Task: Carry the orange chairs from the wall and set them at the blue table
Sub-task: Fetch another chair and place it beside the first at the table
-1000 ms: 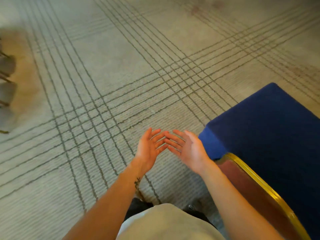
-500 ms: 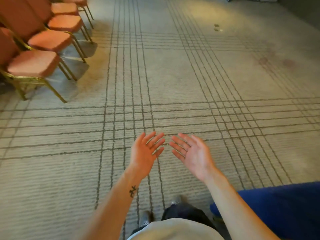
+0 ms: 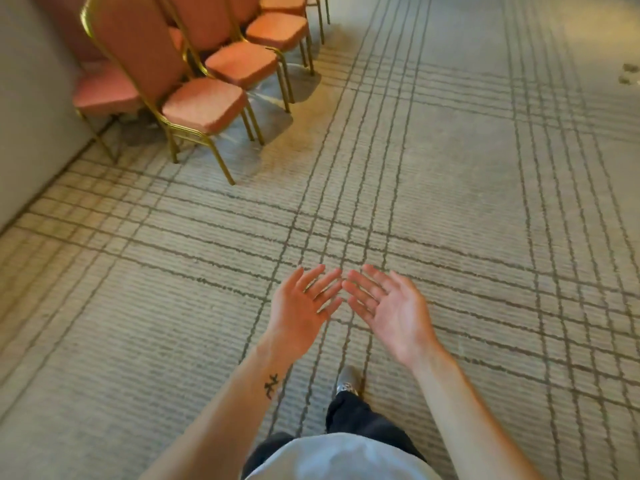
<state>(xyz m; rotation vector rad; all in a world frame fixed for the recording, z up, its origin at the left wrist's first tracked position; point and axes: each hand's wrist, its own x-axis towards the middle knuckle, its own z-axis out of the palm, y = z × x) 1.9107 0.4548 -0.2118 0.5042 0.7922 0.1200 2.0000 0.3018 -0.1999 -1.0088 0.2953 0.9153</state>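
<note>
Several orange chairs with gold frames stand in a row along the wall at the upper left; the nearest chair [image 3: 202,105] faces right with its tall back toward the wall. My left hand [image 3: 300,306] and my right hand [image 3: 391,311] are held out low in front of me, palms up, fingers straight and spread, holding nothing. Their fingertips almost meet. Both hands are well short of the chairs. The blue table is out of view.
A grey wall [image 3: 31,109] runs down the left edge. Striped beige carpet [image 3: 467,202] covers the floor between me and the chairs. One shoe [image 3: 348,382] shows below my hands.
The view has swung left: the blue table and the chair beside it have left the frame, and the row of chairs has come closer. Both hands stay empty and spread.
</note>
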